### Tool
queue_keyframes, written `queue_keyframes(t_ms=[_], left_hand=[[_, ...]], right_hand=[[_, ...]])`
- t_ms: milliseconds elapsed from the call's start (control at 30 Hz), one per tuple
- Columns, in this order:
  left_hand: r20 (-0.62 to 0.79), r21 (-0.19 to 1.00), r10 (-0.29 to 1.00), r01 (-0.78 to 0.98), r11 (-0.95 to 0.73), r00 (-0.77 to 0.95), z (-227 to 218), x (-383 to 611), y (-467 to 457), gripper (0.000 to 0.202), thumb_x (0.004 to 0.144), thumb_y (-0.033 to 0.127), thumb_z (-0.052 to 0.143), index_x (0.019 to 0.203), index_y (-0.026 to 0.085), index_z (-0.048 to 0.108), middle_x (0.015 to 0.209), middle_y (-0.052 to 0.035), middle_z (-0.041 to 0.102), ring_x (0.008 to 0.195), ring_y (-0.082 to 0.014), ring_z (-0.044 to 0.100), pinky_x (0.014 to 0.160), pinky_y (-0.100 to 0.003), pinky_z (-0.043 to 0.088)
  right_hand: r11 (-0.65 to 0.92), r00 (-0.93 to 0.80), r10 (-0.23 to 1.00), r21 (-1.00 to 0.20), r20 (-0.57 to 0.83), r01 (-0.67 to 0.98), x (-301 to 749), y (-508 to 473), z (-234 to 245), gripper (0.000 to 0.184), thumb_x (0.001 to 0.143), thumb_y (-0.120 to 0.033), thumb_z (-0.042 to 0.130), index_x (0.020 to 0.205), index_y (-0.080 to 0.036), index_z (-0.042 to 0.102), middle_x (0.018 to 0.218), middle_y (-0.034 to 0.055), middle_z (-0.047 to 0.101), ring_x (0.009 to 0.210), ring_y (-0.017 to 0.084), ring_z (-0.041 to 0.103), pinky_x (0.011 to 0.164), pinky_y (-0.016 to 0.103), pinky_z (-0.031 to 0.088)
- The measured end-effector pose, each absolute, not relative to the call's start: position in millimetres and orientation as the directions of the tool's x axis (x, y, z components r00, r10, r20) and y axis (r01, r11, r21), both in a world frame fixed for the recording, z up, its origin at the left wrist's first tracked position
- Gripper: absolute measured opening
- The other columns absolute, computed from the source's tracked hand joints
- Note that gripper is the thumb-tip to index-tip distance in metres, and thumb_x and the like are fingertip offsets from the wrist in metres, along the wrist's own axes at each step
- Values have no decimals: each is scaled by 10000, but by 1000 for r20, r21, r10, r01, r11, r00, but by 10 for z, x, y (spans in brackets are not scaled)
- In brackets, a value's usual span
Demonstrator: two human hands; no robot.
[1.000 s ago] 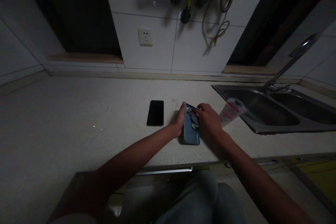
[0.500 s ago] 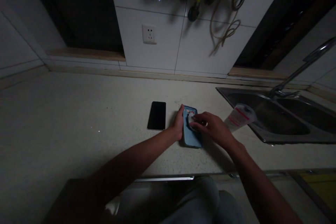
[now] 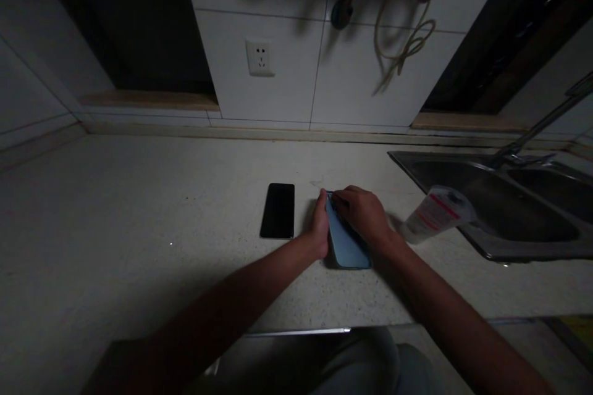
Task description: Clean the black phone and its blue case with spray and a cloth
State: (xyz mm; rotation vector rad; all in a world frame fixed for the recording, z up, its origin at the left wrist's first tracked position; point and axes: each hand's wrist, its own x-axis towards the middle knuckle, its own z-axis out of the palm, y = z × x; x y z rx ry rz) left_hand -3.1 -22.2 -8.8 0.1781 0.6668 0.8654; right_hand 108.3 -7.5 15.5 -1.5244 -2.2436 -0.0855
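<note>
A light blue phone case (image 3: 348, 245) lies at a slant on the counter, its camera end away from me. Along its left edge, my left hand (image 3: 320, 226) grips it with the thumb near the top corner. My right hand (image 3: 364, 210) is closed over the upper part of the case, fingers bent down onto its surface. The white wad seen in those fingers a moment ago is hidden under the hand now. Left of the case, a black smartphone (image 3: 278, 210) rests flat with its dark screen up.
Right of my right hand stands a clear plastic cup (image 3: 433, 215) with red print, leaning in view. Beyond it is a steel double sink (image 3: 491, 253) with a faucet (image 3: 532, 129). A wall socket (image 3: 260, 58) and a hanging cord (image 3: 407, 49) are on the tiles behind the pale counter (image 3: 139, 197).
My right hand has moved up the case towards its camera end, covering the white wad. The case shows more of its lower surface. The view has shifted slightly.
</note>
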Motion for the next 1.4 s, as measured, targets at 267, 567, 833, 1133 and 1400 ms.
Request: queue_keyframes(t_ms=[267,567,833,1133,1400], left_hand=[[-451,361,743,-661,658,494,-146,-51,-202,579,901,670,479,995,155,728,817,-134,739,805,-289,712,750,-392,541],[-415,342,809,-752,563,417,-15,-122,-140,582,965,609,347,858,142,678,698,-103,692,727,-258,697,740,-372,543],[-311,380,789,-691,615,530,-109,-142,-151,675,905,733,330,937,148,665,825,-148,724,701,-265,688,722,-412,546],[-328,381,773,-673,634,543,-48,-103,-164,670,922,722,313,801,155,652,730,-127,695,649,-245,674,704,-382,540],[-400,449,792,-654,609,462,2,-65,-200,534,945,629,431,756,186,663,659,-73,675,764,-253,700,786,-367,542]], right_hand=[[690,-448,706,-391,548,609,1161,-154,-10,258,993,-291,519,997,-216,765,867,77,711,812,203,633,732,330,490],[853,-624,518,-298,585,428,1200,-495,25,258,1017,-310,498,988,-211,734,879,61,739,861,203,631,841,392,432],[833,-659,534,-196,530,517,1455,-957,-89,190,1000,-246,515,982,-213,701,834,45,694,808,178,593,781,353,402],[591,-447,699,-98,558,801,1487,-627,-114,248,1009,-269,512,951,-175,733,825,87,697,772,203,552,714,344,383],[444,-256,758,-187,600,876,1106,-202,11,230,991,-235,525,952,-180,746,858,96,693,832,236,564,741,354,452]])
